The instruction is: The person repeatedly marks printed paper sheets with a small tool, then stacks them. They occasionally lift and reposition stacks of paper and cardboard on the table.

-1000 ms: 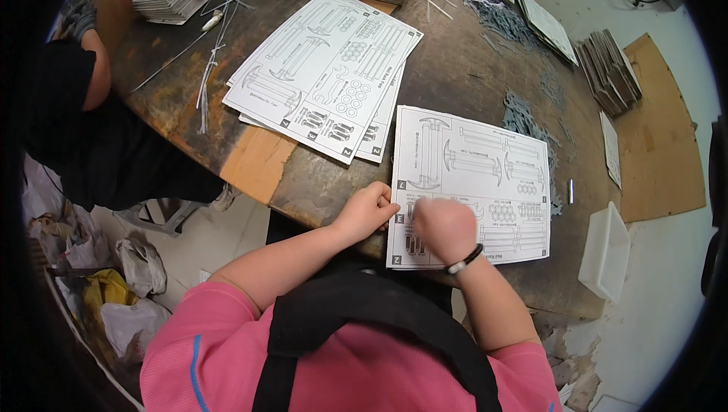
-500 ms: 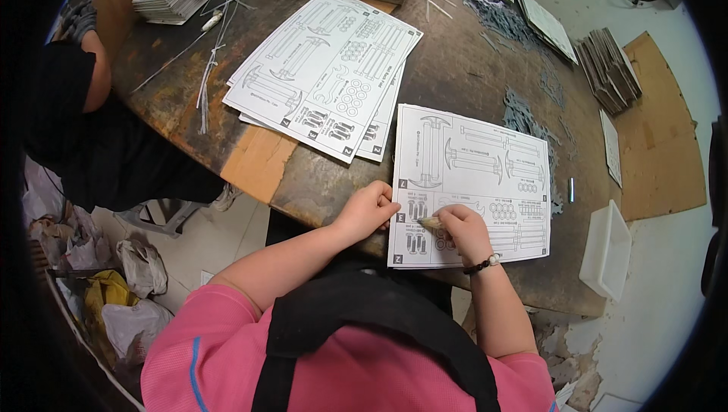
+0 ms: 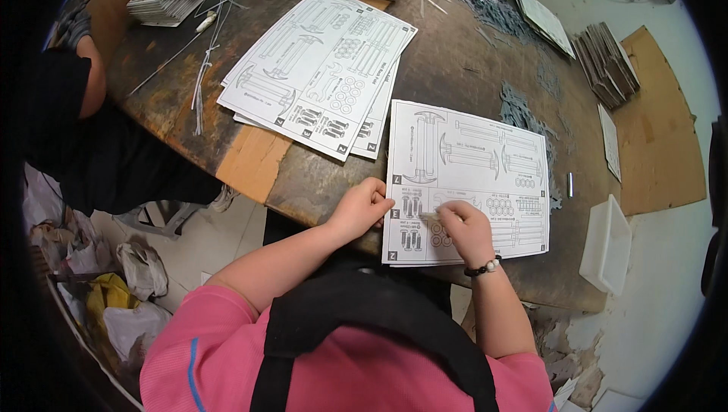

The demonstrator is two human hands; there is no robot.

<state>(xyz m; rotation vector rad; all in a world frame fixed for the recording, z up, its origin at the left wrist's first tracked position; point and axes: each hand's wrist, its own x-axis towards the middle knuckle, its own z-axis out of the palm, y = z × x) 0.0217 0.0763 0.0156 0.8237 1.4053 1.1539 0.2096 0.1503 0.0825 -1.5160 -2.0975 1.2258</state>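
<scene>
In front of me at the table's edge lies a small stack of white printed sheets point(image 3: 485, 177), with line drawings of hammers, bolts, rings and a wrench. My left hand point(image 3: 365, 206) is closed at the stack's left edge, thumb on the near side of the rim, its other fingers partly hidden. Over the lower middle of the top sheet, my right hand point(image 3: 464, 228) pinches a small pale, pointed thing point(image 3: 430, 216), whose kind I cannot make out. Its tip points left, close to the bolt drawings. A dark bead bracelet point(image 3: 483, 266) circles my right wrist.
Another pile of printed sheets point(image 3: 315, 71) lies to the far left. Grey scraps point(image 3: 516, 109) are strewn beyond my stack. At the right edge stands a white plastic tray point(image 3: 607, 249), near a small shiny cylinder point(image 3: 570, 184). A person's arm point(image 3: 92, 75) is at left.
My right hand has shifted slightly away from me, and the pale thing now shows less and lies flatter. My left hand keeps its place at the sheets' edge.
</scene>
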